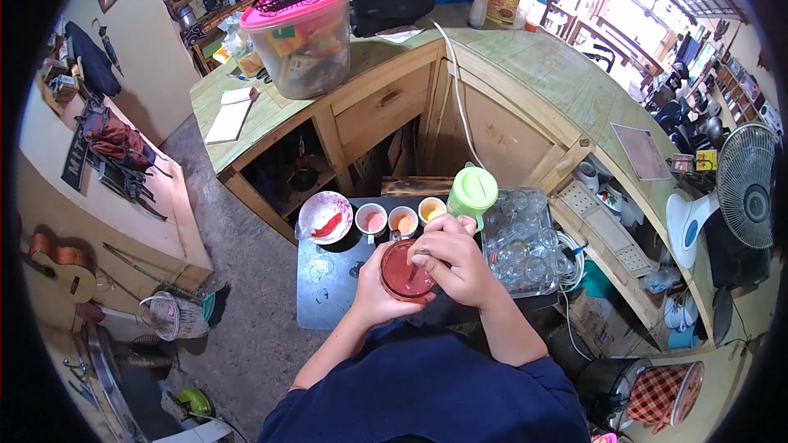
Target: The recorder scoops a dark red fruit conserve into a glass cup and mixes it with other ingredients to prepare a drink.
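My left hand (381, 297) is wrapped around a round cup (392, 249) of thick dark red liquid (399, 271), held in front of my chest. In my right hand (461, 264) the thin handle of a spoon (414, 269) is pinched; its lower end dips into the liquid. Just beyond stands a row of three cups: one with pink contents (372, 220), one with orange (402, 223) and one with yellow (431, 210). To their left, a white bowl (312, 207) holds something red (328, 226). A light green lidded pitcher (474, 190) stands right of the row.
All this stands on a dark low table (320, 291). Right of the pitcher, a tray (533, 287) holds several clear glasses. A curved wooden counter (525, 74) bounds the far and right sides, bearing a pink-lidded tub (308, 49) and a fan (743, 184). A white cable (461, 107) hangs down.
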{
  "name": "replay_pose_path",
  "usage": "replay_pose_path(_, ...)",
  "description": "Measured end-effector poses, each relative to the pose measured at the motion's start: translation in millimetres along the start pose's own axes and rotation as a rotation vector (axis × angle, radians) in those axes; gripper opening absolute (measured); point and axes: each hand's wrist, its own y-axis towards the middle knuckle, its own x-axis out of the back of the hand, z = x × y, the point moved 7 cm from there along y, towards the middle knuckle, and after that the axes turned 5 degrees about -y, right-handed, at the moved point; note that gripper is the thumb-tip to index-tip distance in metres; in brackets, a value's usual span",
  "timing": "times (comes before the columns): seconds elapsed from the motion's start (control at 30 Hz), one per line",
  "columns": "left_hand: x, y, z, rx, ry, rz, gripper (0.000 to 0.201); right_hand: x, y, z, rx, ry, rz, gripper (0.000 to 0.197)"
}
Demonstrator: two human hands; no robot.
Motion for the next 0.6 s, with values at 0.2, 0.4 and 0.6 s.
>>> replay_pose_path(0.2, 1.0, 1.0, 3.1, 0.005, -0.006, -0.006, 0.084, 2.5, -0.6, -2.3, 0.035, -0.147, -0.087, 0.017)
replay_pose_path(0.4, 1.2, 2.8, 0.9, -0.01, 0.002, 0.003, 0.084, 6.8, 2.8, 0.8, 0.037, -0.013, -0.102, 0.018)
replay_pose_path(0.6, 2.9, 3.1, -1.0, 0.004, -0.001, -0.002, 0.083, -1.0, 2.0, -4.2, -0.019, 0.102, -0.015, 0.017)
